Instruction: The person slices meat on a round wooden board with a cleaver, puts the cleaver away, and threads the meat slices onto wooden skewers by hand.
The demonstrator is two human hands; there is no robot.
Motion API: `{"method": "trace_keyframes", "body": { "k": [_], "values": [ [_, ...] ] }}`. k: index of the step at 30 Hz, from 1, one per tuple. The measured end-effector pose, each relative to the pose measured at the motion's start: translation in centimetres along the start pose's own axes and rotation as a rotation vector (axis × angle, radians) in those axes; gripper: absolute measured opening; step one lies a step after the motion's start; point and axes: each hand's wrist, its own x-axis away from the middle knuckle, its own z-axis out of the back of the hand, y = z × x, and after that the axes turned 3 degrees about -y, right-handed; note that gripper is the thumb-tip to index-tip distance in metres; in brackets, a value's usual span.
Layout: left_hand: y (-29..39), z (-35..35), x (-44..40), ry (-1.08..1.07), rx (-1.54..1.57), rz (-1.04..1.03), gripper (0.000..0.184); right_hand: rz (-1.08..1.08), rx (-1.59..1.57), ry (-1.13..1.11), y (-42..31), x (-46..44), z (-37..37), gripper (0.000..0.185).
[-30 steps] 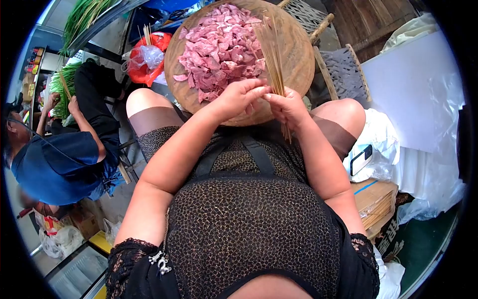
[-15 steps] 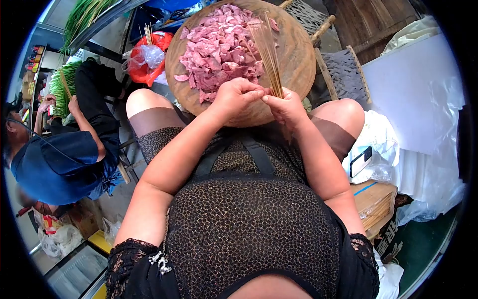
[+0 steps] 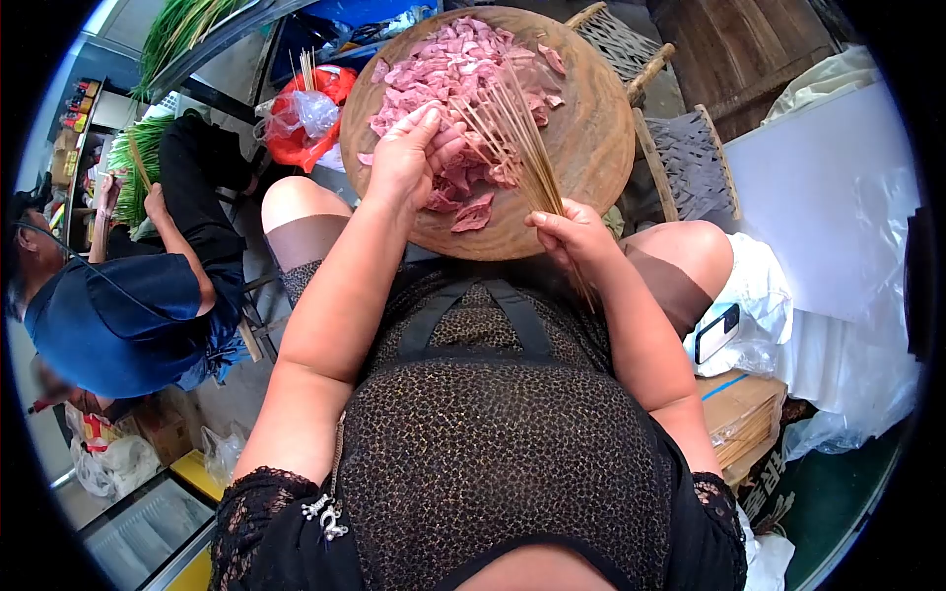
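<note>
Between the bare knees [image 3: 304, 202] of a seated person, seen from above, stands a round wooden block [image 3: 603, 163] heaped with raw pink meat slices [image 3: 453, 61]. The heap covers the far and left part of the top; one loose slice [image 3: 473, 214] lies apart from it, close to the near edge.

The right hand [image 3: 574, 236] grips a bundle of thin skewers [image 3: 537, 175] around their lower part, thumb pressed across them. Their long axis leans from lower right to upper left, so the upper ends fan out above the meat while the lower ends poke out below the fist.

The left hand [image 3: 406, 158] is nearer to the heap, over its near left side, palm turned towards the skewers, thumb and fingers bent. From these fingers, the fanned tips lie just to the right, and most of the meat lies beyond and to the right. Whether the fingers pinch a slice, a single skewer or nothing cannot be told.

Also hard to make out is whether the skewer tips touch the meat or only hang above it. The right palm and the gripped stretch of the sticks are hidden. On the left, a co-worker in dark blue [image 3: 118, 310] sits beside green stalks [image 3: 148, 148], with the far hand indistinct.
</note>
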Motion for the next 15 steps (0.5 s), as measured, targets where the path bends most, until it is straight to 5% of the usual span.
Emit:
{"method": "trace_keyframes", "body": {
  "k": [15],
  "values": [
    [0.16, 0.02, -0.12, -0.019, 0.058, -0.091, 0.019, 0.038, -0.048, -0.009, 0.23, 0.23, 0.13, 0.014]
  ]
}}
